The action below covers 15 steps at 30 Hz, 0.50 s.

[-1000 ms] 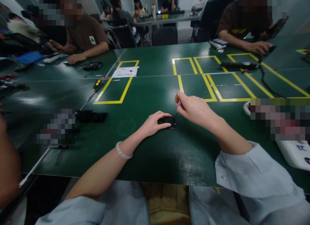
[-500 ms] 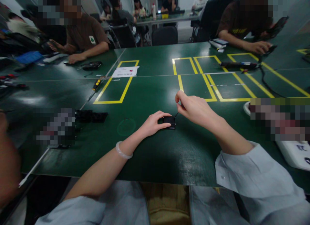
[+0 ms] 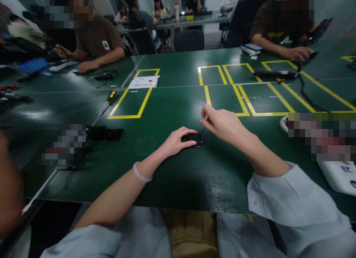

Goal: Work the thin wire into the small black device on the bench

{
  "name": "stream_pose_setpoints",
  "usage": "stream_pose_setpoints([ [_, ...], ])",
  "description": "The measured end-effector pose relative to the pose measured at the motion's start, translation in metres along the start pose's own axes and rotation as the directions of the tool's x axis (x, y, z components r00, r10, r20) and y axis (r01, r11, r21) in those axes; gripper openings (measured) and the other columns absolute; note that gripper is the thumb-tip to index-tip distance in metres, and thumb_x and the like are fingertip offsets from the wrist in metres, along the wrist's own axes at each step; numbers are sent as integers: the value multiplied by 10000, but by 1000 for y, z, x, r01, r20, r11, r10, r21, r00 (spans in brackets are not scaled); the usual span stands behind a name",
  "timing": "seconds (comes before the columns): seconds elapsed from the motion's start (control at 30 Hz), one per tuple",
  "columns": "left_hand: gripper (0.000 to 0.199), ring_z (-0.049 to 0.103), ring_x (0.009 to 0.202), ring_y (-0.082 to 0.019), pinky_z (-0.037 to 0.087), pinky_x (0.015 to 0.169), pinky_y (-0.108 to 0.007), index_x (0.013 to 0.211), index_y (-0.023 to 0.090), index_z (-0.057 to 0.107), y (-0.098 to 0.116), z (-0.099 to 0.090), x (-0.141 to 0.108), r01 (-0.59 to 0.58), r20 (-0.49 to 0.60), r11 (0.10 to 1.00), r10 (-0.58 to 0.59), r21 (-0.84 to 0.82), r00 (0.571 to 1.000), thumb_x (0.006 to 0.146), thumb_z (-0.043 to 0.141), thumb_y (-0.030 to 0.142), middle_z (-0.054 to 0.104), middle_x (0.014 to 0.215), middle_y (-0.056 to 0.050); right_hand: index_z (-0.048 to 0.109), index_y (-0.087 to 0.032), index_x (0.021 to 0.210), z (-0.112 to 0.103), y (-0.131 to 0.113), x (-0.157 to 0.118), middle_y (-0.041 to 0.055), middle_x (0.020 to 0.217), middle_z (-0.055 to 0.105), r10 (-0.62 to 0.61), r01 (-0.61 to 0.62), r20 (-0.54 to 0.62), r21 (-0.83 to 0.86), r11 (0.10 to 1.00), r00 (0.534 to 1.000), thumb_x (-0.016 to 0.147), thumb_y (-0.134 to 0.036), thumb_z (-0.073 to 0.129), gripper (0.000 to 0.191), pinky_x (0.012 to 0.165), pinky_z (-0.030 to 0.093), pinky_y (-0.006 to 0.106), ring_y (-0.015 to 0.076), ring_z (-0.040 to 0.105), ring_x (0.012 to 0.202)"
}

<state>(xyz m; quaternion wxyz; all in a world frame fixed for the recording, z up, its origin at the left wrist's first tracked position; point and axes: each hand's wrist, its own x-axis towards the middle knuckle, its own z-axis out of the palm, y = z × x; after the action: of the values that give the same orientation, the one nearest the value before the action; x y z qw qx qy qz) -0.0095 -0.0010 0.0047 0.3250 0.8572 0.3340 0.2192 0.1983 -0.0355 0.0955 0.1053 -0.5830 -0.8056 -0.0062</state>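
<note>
Between the thumb and fingers of my left hand (image 3: 180, 140) is a small black rectangular part (image 3: 194, 139), held down on the green tabletop. Above and to the right of it, my right hand (image 3: 218, 121) is closed in a pinch. A thin dark rod (image 3: 203, 131) runs from under those fingers down to the right edge of the black part. Most of the rod is hidden by the hand, so its kind cannot be made out.
Several black parts (image 3: 105, 133) lie to the left. A yellow-and-black screwdriver (image 3: 111, 98) and a white paper (image 3: 144, 82) lie farther back. A white tray (image 3: 337, 175) stands at the right. Two people in brown shirts sit across the green table (image 3: 178, 98).
My right thumb has shifted slightly to the left at the pinch. My left hand and the black part stay in place.
</note>
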Motion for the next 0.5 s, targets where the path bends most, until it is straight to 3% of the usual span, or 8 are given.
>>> stream_pose_setpoints([
  [0.5, 376, 585, 992, -206, 430, 902, -312, 1178, 226, 622, 0, 1, 0, -13, -10, 1000, 13, 1, 1000, 861, 619, 428, 608, 1066, -45, 491, -200, 1116, -1, -2, 2, 78, 871, 695, 41, -39, 39, -51, 998, 998, 938, -305, 338, 257, 565, 263, 269, 193, 604, 669],
])
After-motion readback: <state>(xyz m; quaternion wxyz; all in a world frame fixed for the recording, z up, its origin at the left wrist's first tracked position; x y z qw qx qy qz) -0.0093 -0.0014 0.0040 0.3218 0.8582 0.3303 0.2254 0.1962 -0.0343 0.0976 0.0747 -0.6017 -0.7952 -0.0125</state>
